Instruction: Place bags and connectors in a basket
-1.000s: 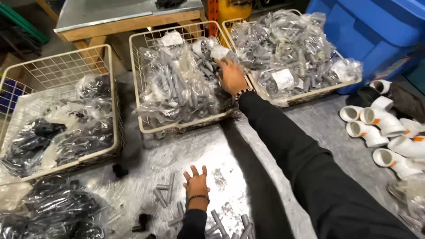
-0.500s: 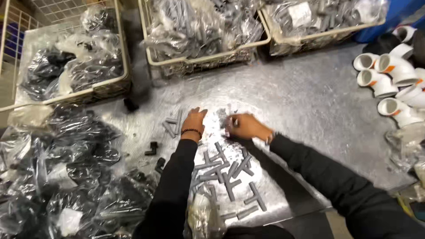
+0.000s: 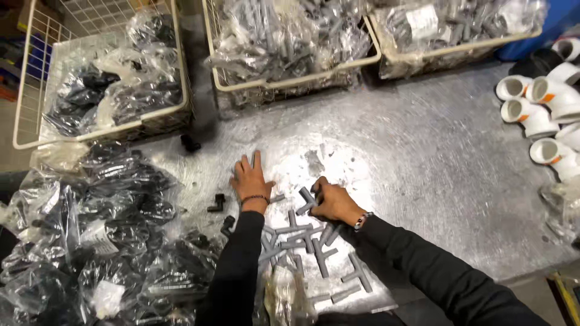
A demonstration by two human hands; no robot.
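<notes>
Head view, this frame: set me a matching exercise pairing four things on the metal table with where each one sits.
Things:
1. white plastic elbow fittings
2. grey plastic T-shaped fittings
3. clear bags of black parts
4. small black elbow fitting

Places:
A. heaped at the table's left edge
B. lying loose just left of the left hand
C. clustered at the table's right edge
D. scattered near the front edge, under the right hand

Pairs: 1-C, 2-D, 3-A, 4-B
</notes>
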